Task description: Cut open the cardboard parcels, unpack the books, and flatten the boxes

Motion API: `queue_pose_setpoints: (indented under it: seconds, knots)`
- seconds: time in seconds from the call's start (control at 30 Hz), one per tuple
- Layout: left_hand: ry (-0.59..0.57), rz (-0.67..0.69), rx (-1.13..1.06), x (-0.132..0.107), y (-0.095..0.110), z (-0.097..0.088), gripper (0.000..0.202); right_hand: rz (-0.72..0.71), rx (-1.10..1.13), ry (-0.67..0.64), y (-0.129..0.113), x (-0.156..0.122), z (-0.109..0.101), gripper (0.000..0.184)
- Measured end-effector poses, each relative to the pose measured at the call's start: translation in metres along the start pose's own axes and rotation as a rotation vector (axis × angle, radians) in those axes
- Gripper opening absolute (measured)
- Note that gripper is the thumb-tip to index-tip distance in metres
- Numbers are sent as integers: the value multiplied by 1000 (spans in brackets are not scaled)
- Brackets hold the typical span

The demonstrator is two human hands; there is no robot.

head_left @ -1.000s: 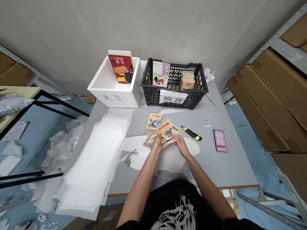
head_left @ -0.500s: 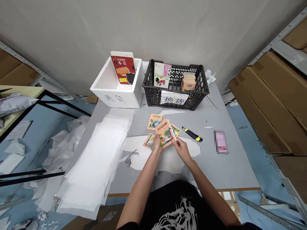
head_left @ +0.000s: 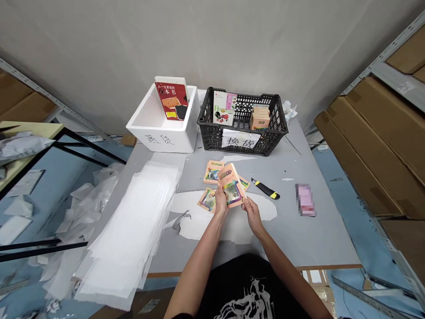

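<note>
Left hand: the left hand (head_left: 221, 203) is closed on the lower left edge of an orange-covered paperback (head_left: 232, 179), its fingers wrapped over the cover.
Right hand: the right hand (head_left: 253, 214) is curled at the paperback's lower right corner; I cannot tell whether its fingers (head_left: 246, 205) grip it or only touch it.
Paperback: held above the middle of the grey desk (head_left: 318, 248), tilted up towards the person.
Change: the paperback now stands more upright, with the right hand lower on it, and sits clear of the books beneath.
Nearby: three similar small books (head_left: 212, 173) lie under and around it, one mostly hidden.
Right of hands: a black-and-yellow utility knife (head_left: 265, 189), then a blurred pink packet (head_left: 305, 200).
Left of hands: a pile of white foam sheets (head_left: 133, 226).
Back edge: a white foam box (head_left: 159, 139) holds a red book (head_left: 171, 101); a black plastic crate (head_left: 212, 139) holds more books.
</note>
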State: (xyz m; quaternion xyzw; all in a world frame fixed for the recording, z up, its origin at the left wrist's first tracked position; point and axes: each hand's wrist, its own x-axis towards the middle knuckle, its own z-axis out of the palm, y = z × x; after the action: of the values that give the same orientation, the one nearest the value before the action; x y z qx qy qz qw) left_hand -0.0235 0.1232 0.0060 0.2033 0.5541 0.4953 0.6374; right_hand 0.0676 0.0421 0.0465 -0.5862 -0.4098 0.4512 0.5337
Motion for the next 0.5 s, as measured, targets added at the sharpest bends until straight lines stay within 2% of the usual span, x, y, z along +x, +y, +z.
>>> queue_pose_setpoints:
  seconds: [0.1,0.27,0.33,0.4,0.47,0.5]
  knots:
    - [19,-3,4,-3,4,3,51,17,50,11,0,-3,-1,50]
    - [118,167,202,-8,17,-2,43,-45,-109,-137,-11,6,-19,47]
    - [140,211,244,-11,24,-5,38,-79,-225,-82,-21,16,-26,39]
    - [144,268,291,-15,32,-5,34,-99,-332,51,-32,26,-28,31]
    - [137,359,381,-22,39,-2,30,-130,-396,139,-42,31,-24,36]
    - [128,406,436,-26,42,1,28,-141,-395,139,-46,31,-20,39]
